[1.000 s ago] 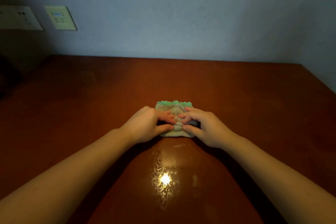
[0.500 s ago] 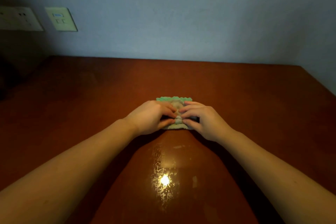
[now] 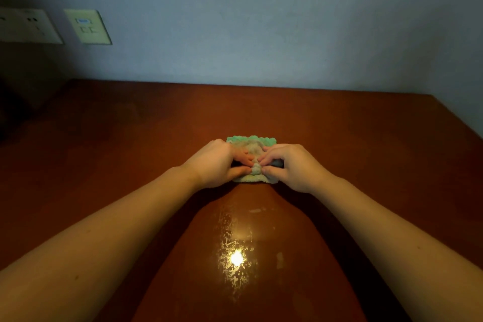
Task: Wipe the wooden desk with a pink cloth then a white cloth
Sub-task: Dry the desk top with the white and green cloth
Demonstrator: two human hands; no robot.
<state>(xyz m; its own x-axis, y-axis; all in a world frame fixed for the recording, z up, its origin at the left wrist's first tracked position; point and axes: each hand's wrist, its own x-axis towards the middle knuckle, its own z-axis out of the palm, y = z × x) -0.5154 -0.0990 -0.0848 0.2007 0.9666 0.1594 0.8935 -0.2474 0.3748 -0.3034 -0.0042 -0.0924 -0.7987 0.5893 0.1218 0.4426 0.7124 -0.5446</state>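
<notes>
Head: left hand [image 3: 216, 165], right hand [image 3: 294, 168] pinch fuzzy cloth [image 3: 254, 178].

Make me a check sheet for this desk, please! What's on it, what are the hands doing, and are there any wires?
Surface: wooden desk, reddish brown, shiny, bright light reflection and streaky patches near the front.
Job's things: one folded cloth, pale with a green far edge, lying mid-desk.
Clutter: nothing seen.
Hands: left hand and right hand both pinch a bunched fold of the cloth.
Cables: nothing seen.
Surroundings: plain wall; two wall plates at upper left; dim room.
</notes>
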